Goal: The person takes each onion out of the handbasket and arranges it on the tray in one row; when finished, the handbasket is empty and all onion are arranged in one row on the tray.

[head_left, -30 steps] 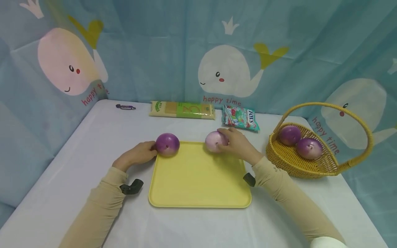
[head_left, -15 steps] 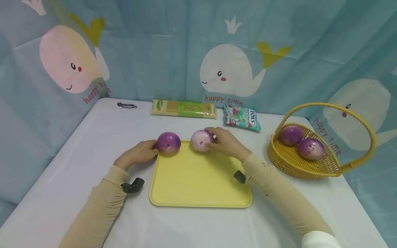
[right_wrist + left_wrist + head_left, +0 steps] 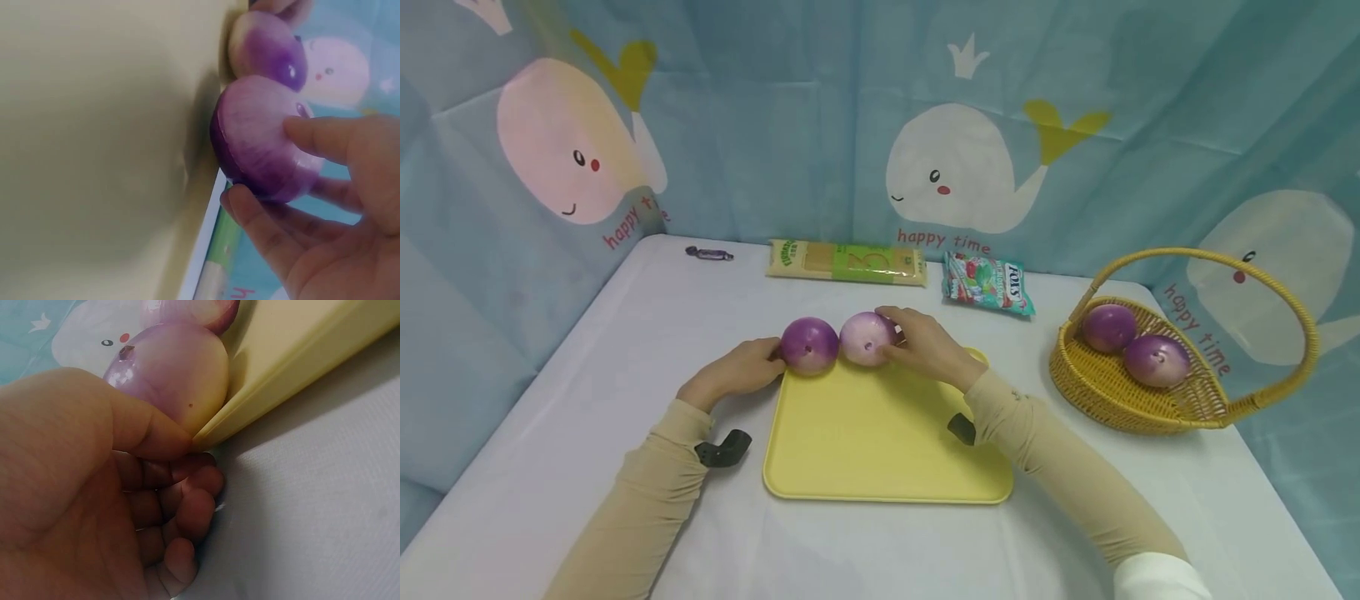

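My left hand (image 3: 735, 372) pinches the rim of the yellow tray (image 3: 887, 442) at its far left corner; in the left wrist view the thumb lies over the rim with curled fingers below it. Right beside that thumb sits a purple onion (image 3: 809, 346) on the corner. With thumb and fingers, my right hand (image 3: 927, 347) holds a second, paler onion (image 3: 867, 340) over the tray's far edge. In the right wrist view this onion (image 3: 265, 140) is up against the first onion (image 3: 265, 50), or very close to it.
At the right a wicker basket (image 3: 1105, 408) with a tall handle holds two more onions (image 3: 1156, 361). Along the back lie a small purple-wrapped candy (image 3: 710, 254), a noodle packet (image 3: 847, 262) and a teal candy bag (image 3: 987, 284). A whale-print curtain (image 3: 820, 158) hangs behind the white table.
My right hand has carried the paler onion leftward along the tray's far edge, up beside the other onion. The left hand keeps its place at the tray corner.
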`<state>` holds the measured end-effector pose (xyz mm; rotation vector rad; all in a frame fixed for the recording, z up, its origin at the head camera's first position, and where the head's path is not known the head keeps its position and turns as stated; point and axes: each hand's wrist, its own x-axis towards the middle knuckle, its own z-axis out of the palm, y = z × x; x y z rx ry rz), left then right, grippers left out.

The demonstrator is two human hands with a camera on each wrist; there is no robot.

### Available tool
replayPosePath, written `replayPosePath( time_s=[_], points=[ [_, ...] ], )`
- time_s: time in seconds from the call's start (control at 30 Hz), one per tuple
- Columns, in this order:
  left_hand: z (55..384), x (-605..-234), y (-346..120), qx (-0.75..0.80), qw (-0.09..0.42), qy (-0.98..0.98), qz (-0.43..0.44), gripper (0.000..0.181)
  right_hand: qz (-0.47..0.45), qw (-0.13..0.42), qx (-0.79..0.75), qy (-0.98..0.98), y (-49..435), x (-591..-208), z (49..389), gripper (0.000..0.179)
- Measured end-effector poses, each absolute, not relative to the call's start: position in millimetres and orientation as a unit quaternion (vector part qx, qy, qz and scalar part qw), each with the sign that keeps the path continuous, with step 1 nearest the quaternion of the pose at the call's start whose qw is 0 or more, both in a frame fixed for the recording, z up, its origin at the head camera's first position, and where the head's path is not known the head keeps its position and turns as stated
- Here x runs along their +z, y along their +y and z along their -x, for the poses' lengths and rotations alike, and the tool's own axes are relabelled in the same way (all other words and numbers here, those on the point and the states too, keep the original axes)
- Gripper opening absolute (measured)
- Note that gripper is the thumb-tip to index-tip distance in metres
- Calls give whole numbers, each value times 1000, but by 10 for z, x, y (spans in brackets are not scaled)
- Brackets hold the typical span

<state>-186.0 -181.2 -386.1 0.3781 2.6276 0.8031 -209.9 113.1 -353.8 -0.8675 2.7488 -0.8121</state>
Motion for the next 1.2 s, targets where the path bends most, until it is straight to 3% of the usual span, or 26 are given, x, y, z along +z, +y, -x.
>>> replayPosePath(
  time_s=[0.37, 0.77, 0.93, 1.2],
  points=[
    [1853, -3853, -1789, 290, 186, 929, -134, 34, 286, 78, -268, 916, 1156, -3559, 2081, 66],
    [1843, -3914, -1801, 288, 185, 931, -129, 38, 281, 85, -266, 918, 1262, -3493, 2058, 68],
    [1849, -3915, -1815, 287, 186, 931, -130, 38, 250, 67, -292, 921, 1620, -3274, 2003, 64],
    [1886, -3912, -1822, 284, 178, 932, -137, 39, 120, -39, -243, 962, 2647, -2812, 1791, 40]
  ],
)
